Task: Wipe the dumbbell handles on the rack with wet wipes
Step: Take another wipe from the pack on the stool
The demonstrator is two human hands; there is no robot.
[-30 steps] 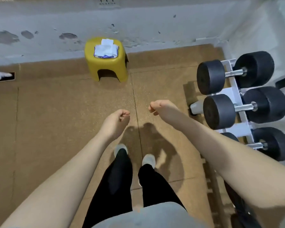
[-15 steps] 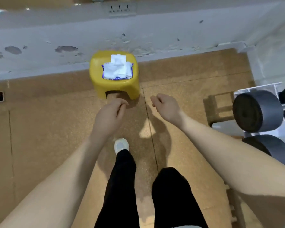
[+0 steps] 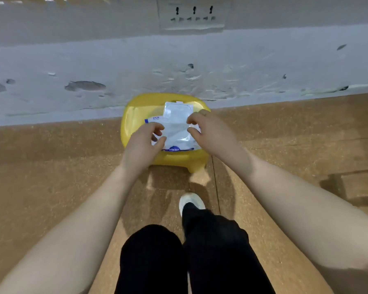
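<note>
One soft white wet wipes pack with blue print lies flat on one small yellow plastic stool by the grey wall | long side runs left to right, flap toward the wall | left hand pinches its left edge | right hand has curled fingers on its right edge | one white shoe on the brown floor

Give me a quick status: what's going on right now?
Both hands, left and right, at the wipes pack on the yellow stool. No wipe out yet. Dumbbells out of view. Nothing in the way.
</note>
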